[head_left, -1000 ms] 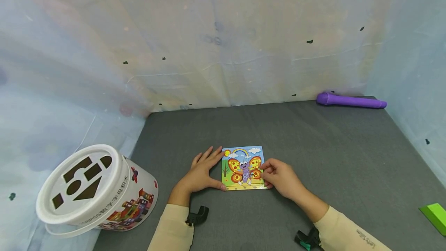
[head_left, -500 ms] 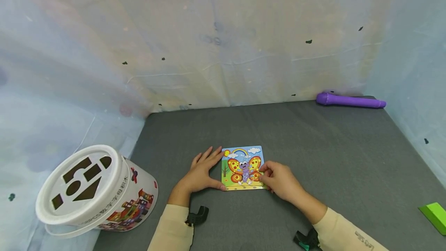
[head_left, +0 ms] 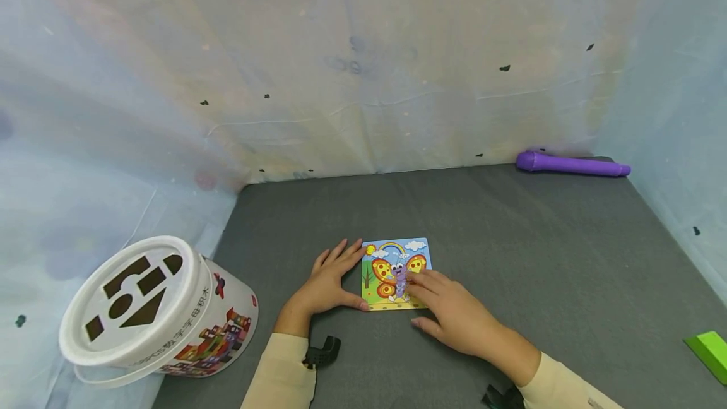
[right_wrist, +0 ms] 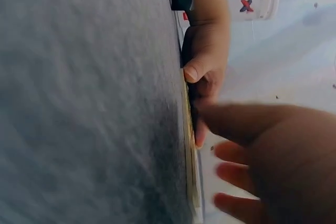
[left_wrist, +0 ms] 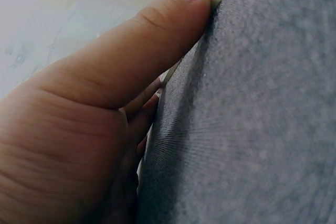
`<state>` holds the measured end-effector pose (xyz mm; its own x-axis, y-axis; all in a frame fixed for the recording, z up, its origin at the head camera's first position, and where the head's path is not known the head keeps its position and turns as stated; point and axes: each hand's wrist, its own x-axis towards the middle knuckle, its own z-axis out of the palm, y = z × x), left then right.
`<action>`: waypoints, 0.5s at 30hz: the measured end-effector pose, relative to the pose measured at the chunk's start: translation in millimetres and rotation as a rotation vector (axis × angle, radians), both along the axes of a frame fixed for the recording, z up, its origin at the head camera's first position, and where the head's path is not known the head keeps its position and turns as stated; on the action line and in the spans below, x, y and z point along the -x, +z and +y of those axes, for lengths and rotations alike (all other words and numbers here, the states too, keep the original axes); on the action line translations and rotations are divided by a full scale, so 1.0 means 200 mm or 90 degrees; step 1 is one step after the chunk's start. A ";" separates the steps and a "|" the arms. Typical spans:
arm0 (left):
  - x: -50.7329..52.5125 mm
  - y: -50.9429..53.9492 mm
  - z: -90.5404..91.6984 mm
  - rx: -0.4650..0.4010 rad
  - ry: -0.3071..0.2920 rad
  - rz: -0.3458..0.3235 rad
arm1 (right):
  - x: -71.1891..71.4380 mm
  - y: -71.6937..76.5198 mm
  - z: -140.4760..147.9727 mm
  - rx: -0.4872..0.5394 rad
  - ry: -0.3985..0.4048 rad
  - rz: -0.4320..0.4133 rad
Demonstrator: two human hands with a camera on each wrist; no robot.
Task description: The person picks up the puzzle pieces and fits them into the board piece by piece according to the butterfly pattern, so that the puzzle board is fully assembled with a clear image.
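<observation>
A square butterfly jigsaw puzzle (head_left: 392, 268) lies flat on the grey table, its picture showing a rainbow, a sun and a purple butterfly with red and yellow wings. My left hand (head_left: 326, 283) rests at its left edge with fingers spread, the thumb and a fingertip touching the border. In the left wrist view the thumb (left_wrist: 157, 30) meets the board's edge. My right hand (head_left: 454, 311) lies over the puzzle's lower right part, fingers extended onto the picture and covering the lower right wing. The right wrist view shows the board edge-on (right_wrist: 190, 145).
A white block bucket (head_left: 227, 320) with shaped holes in its lid stands at the left. At the back right lies a purple microphone-shaped toy (head_left: 573, 164). A green block (head_left: 710, 353) sits at the right edge. A curtain (head_left: 363, 81) rises behind the table.
My right hand has gone from pinching at the puzzle's right edge to stretching its fingers over the lower right wing. The left hand and the board have stayed in place.
</observation>
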<state>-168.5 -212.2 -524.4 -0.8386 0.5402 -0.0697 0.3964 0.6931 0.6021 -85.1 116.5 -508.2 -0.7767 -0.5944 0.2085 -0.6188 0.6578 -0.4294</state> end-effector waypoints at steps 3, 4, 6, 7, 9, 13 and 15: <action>0.00 0.00 0.00 0.005 0.001 0.000 | -0.04 0.00 0.01 -0.070 0.061 -0.029; 0.00 0.00 0.00 0.006 0.001 -0.001 | -0.06 0.00 0.02 -0.086 0.069 -0.038; 0.00 0.00 0.00 0.005 0.001 0.000 | -0.07 -0.01 0.03 -0.105 0.071 -0.054; 0.00 0.00 0.00 0.005 0.001 0.000 | -0.07 -0.02 0.03 -0.106 0.070 -0.058; 0.00 0.00 0.00 0.003 0.001 0.000 | -0.07 -0.02 0.04 -0.105 0.066 -0.063; 0.00 0.00 0.00 0.004 0.002 -0.003 | -0.05 -0.04 0.05 -0.098 0.076 -0.060; 0.00 0.00 0.00 0.008 0.004 -0.003 | -0.04 -0.04 0.05 -0.097 0.083 -0.059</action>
<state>-168.5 -212.6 -524.3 -0.8412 0.5347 -0.0804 0.3895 0.7023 0.5959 -77.6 127.0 -517.1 -0.7034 -0.7097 0.0399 -0.6648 0.6369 -0.3904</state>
